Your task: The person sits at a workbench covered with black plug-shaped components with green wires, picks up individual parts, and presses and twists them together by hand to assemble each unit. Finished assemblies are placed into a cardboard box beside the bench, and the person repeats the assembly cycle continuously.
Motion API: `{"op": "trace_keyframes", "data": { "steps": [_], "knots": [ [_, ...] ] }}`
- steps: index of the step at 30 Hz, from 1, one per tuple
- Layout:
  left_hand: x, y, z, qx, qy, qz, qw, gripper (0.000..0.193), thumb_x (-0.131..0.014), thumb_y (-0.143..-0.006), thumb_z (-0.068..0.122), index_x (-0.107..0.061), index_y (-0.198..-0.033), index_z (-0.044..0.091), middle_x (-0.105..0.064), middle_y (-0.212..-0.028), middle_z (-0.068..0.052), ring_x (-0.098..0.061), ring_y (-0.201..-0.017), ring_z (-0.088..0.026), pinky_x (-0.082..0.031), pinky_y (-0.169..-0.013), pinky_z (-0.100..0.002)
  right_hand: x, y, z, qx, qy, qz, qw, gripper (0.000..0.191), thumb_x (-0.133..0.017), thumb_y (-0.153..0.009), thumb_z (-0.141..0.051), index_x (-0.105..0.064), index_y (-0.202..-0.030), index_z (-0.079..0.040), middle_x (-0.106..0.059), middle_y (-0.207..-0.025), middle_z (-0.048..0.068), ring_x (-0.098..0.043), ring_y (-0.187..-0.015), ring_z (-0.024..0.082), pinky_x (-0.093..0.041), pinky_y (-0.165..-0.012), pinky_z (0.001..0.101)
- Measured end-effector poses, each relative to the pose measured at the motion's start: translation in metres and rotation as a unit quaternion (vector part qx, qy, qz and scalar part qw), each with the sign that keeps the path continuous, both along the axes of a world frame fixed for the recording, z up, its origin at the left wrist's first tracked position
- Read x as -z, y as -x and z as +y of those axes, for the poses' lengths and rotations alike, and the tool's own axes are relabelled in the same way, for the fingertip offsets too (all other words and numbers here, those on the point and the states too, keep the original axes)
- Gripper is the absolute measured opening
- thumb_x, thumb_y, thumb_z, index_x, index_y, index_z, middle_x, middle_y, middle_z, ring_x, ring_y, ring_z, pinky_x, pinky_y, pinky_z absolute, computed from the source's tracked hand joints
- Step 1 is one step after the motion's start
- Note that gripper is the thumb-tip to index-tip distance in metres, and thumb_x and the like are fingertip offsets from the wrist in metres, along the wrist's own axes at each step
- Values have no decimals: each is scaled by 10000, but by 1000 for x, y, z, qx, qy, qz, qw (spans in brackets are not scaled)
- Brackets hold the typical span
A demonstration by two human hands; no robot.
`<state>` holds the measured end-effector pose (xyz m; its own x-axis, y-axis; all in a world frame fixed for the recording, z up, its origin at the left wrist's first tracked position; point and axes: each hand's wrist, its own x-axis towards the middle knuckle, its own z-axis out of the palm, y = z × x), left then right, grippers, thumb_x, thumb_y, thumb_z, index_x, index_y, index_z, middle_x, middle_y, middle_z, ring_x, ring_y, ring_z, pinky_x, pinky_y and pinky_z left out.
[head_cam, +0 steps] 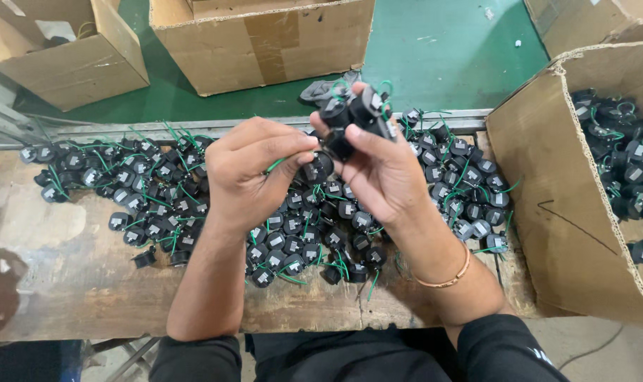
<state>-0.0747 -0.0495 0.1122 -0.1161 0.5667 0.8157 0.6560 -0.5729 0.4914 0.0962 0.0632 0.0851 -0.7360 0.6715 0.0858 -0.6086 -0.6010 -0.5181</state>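
Observation:
My right hand (381,166) holds a small cluster of black round parts (355,113) with green wires, raised above the bench. My left hand (254,170) pinches a green wire (275,165) and a black part next to that cluster, its fingertips meeting those of the right hand. Under both hands a large heap of the same black parts with green wires (300,233) is spread over the worn wooden bench (74,276).
A cardboard box (547,184) at the right holds more of these black parts. Three more cardboard boxes (265,42) stand on the green floor beyond the bench. A metal rail (123,131) runs along the bench's far edge.

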Motion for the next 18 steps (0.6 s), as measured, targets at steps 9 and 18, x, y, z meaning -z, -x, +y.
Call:
{"op": "trace_keyframes", "data": {
  "steps": [9, 18],
  "knots": [
    [9, -5, 4, -37, -36, -58, 997, 204, -827, -946, -25, -746, -1114, 56, -752, -1063, -97, -753, -927, -201, -603, -813, -279, 7, 10, -18, -81, -2, -19, 997, 611, -642, -922, 103, -461, -1468, -100, -619, -1285, 127, -672, -1172, 268, -616, -964, 514],
    [8, -4, 7, -13, -85, 15, 996, 192, -710, -1041, 0, -679, -1224, 48, -745, -1201, -131, -774, -1017, -253, -619, -861, -293, 6, 4, -12, -71, 0, 23, 997, 575, -635, -962, 82, -467, -1488, -80, -617, -1294, 161, -700, -1119, 285, -628, -934, 456]
  ]
}}
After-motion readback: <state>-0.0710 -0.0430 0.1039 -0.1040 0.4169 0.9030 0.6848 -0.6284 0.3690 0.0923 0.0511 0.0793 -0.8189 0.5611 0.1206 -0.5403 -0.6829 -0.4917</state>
